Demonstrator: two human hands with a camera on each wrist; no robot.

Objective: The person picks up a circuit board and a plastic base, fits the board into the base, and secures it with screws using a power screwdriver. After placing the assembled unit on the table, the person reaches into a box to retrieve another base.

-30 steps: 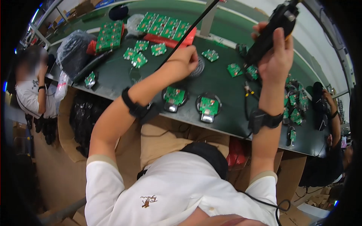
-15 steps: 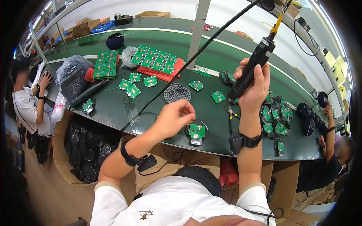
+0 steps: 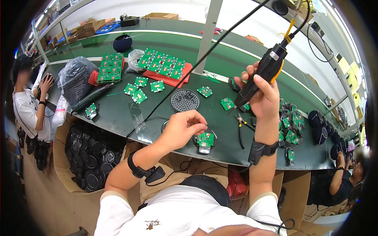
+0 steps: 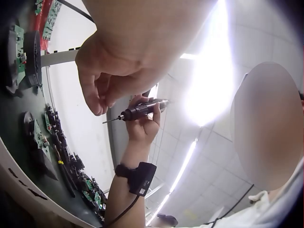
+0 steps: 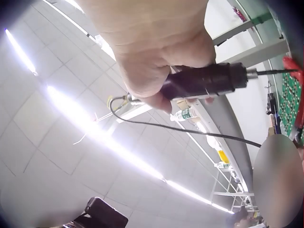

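Note:
My right hand grips a black electric screwdriver above the bench, right of centre. Its thin bit shows in the left wrist view. Thumb and fingertips meet on my left hand, close beside a small green circuit board; I cannot tell whether a tiny part is between them. That board lies on a round black housing at the bench's near edge. Another round housing is mostly hidden behind my left hand. Beyond it lies a round dish with small dark pieces in it.
Cutting pliers lie right of the board. Further right is a heap of housings with boards. Loose boards and larger board panels lie at the back left. A black cable crosses above the bench. Other people sit either side.
My left hand has come back from the dish to beside the nearest board, fingertips together. My right hand keeps holding the screwdriver, shifting slightly. The head view has tilted.

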